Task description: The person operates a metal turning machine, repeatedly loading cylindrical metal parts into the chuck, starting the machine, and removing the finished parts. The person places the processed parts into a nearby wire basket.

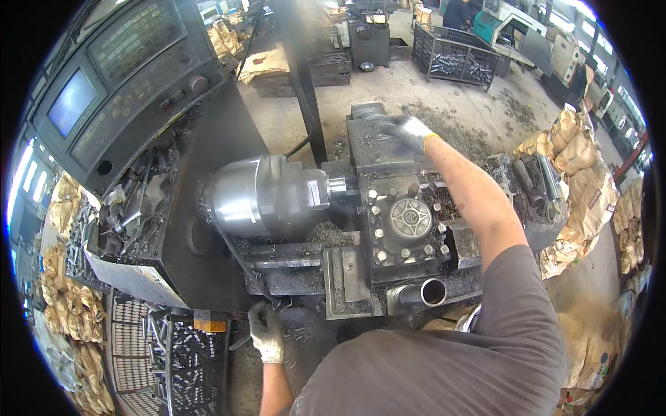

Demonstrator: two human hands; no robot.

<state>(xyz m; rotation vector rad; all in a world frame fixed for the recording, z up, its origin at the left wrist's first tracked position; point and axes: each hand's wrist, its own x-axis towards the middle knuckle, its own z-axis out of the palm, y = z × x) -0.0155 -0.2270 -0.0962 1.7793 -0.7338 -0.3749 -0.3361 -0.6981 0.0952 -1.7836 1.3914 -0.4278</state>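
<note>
My left hand (266, 336), in a grey-and-white work glove, is low in front of the lathe with its fingers curled. A thin dark bar (243, 269) slants down to just above it. What it grips, if anything, is hidden. My right arm stretches across the tool turret (409, 220), and the gloved right hand (411, 132) is over the dark block (381, 151) on the far side. Motion smears its fingers, and a blurred greyish shape (369, 111) shows beside them. Left of the turret is the bright metal chuck (253, 197), with a short shiny workpiece (337, 186) sticking out.
A control panel with a lit screen (72, 101) rises at the left. Below it stands a crate (132, 347) of metal rods. Paper sacks (576, 159) line the right side. Behind are a wire bin (454, 59) of parts and another person (456, 14). Metal chips litter the floor.
</note>
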